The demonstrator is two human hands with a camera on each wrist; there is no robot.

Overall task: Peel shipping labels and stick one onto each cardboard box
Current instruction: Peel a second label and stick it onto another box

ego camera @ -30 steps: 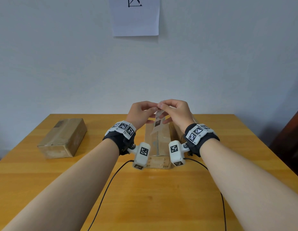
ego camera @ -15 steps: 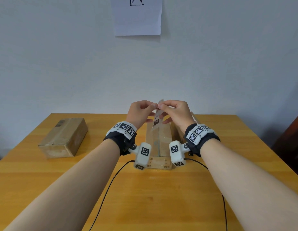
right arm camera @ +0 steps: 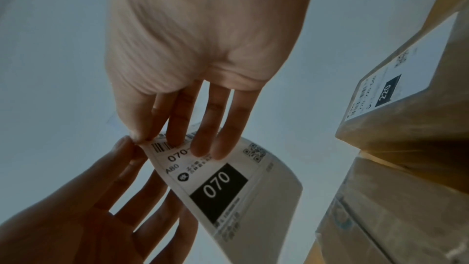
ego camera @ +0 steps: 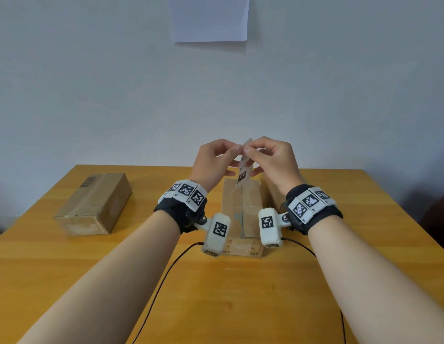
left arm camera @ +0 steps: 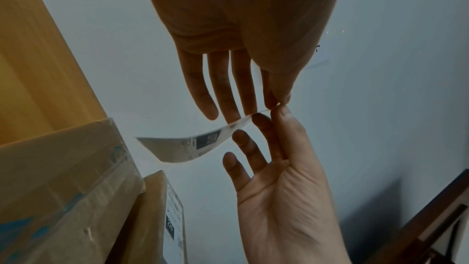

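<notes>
A white shipping label (ego camera: pixel 243 173) printed "070" (right arm camera: pixel 223 184) hangs in the air above the middle cardboard box (ego camera: pixel 240 209). My left hand (ego camera: pixel 237 147) and right hand (ego camera: pixel 248 151) both pinch its top corner between thumb and forefinger, fingertips meeting; the other fingers are spread. In the left wrist view the label (left arm camera: pixel 193 144) curves down from the pinch. A second box (ego camera: pixel 94 202) lies at the table's left. A third box (right arm camera: pixel 406 107), just right of the middle one, carries a label marked "220" (right arm camera: pixel 380 95).
The wooden table (ego camera: pixel 240 294) ends at a pale wall; a white sheet of paper (ego camera: pixel 211 18) hangs on it. Two black cables (ego camera: pixel 161 286) run from the wrist cameras toward me. Dark wooden furniture (ego camera: pixel 439 219) stands off the right edge.
Both hands and the label have risen slightly above the middle box, still pinching the same corner. The boxes have not moved.
</notes>
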